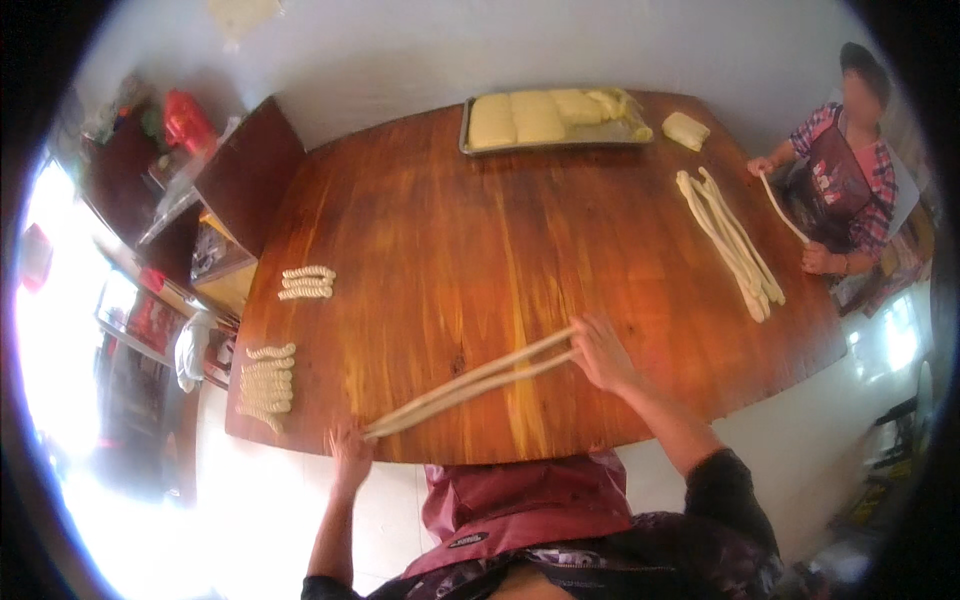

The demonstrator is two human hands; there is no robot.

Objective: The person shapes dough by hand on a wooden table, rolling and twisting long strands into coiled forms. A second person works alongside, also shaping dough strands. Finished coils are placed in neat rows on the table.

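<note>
A long rope of dough (472,384) runs doubled, as two strands side by side, between my hands over the wooden table (420,247). My left hand (351,454) grips its near-left end at the table's front edge. Farther up and to the right, my right hand (600,352) has the other end in its fingers. The strands lie close together on the left and spread a little towards the right hand. Twisted dough pieces (266,386) sit in a row at the table's left edge, with a smaller group of twisted dough pieces (307,283) behind them.
At the back stands a metal tray (555,148) of dough slabs (517,120), with a dough chunk (685,131) beside it. Several dough ropes (727,240) lie at right. Across there a person (847,165) holds a dough strip (784,210). A wooden cabinet (240,172) borders the left.
</note>
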